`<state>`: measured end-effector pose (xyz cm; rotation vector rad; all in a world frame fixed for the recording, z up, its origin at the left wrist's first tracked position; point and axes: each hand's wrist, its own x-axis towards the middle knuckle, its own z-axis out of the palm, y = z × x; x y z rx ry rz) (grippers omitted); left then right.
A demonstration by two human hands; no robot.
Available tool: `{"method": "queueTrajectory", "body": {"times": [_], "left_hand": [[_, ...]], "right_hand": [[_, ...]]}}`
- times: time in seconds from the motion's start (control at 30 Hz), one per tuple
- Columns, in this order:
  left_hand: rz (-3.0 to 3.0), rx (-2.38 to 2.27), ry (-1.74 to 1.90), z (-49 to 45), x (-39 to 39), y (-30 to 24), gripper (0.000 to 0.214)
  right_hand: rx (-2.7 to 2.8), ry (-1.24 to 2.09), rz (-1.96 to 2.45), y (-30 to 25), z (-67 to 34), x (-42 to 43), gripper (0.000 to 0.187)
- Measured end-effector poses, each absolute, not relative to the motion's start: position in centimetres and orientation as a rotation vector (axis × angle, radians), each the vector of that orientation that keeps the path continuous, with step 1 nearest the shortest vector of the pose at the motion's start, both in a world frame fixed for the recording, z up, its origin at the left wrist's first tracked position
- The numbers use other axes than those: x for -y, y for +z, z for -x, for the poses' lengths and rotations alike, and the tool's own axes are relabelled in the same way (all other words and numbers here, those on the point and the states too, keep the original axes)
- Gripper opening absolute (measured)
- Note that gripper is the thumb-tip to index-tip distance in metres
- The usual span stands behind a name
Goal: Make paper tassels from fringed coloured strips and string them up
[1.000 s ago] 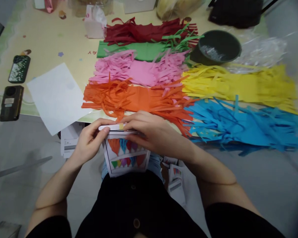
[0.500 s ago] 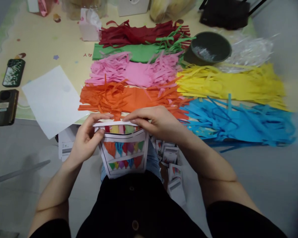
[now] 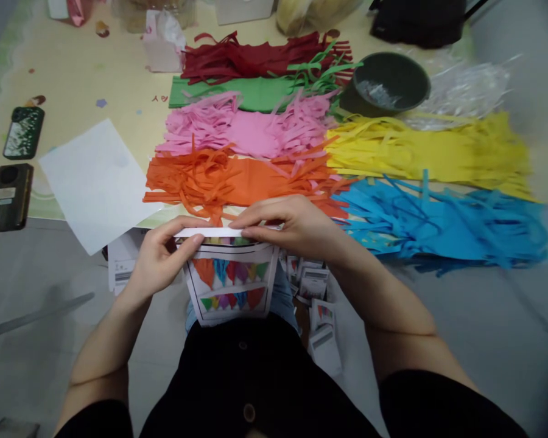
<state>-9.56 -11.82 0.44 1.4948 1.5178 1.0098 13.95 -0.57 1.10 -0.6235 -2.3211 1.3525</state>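
A white packaging bag [image 3: 231, 286] printed with colourful bunting flags is held upright at the table's front edge, against my lap. My left hand [image 3: 162, 255] pinches the left end of its top, thumb in front and fingers behind. At the right end, my right hand [image 3: 296, 228] grips the same top edge between thumb and fingers. A narrow white flap [image 3: 214, 232] shows folded along the top between both hands. Just beyond the fingers lies an orange fringed fabric bundle [image 3: 256, 179], one strip hanging toward the bag.
Fringed bundles in pink [image 3: 253, 131], green [image 3: 228, 92], dark red [image 3: 256, 61], yellow [image 3: 438, 152] and blue [image 3: 456, 219] cover the table. A dark bowl [image 3: 393, 82] stands at the back right. A white sheet [image 3: 94, 182] and two phones [image 3: 11, 194] lie left. Several packed bags [image 3: 324, 340] sit below right.
The flap along the bag's top has tipped over toward me, covering part of the coloured strip beneath it. Both hands stay on the top edge with slightly shifted fingers.
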Motion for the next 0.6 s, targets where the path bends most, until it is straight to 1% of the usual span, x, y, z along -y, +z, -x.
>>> {"method": "queueTrajectory", "body": {"times": [0.17, 0.3, 0.4, 0.5, 0.6], "left_hand": [[-1.416, -1.479, 0.875, 10.5, 11.2, 1.6, 0.029], [-1.332, -1.394, 0.844, 10.9, 10.8, 1.2, 0.03], [-1.157, -1.289, 0.958, 10.5, 11.3, 0.1, 0.033], [-0.976, -1.221, 1.106, 9.9, 12.0, -0.8, 0.026], [-0.924, -1.242, 1.161, 10.0, 12.3, -0.9, 0.024]], "right_hand": [[2.265, 1.546, 0.647, 1.3, -14.1, 0.4, 0.019], [2.285, 1.484, 0.702, 1.1, -14.0, 0.6, 0.022], [2.292, 1.435, 0.742, 0.8, -14.0, 0.8, 0.023], [2.257, 1.43, 0.752, 0.5, -14.1, 1.1, 0.024], [2.218, 1.458, 0.734, 0.3, -14.1, 1.3, 0.022]]}}
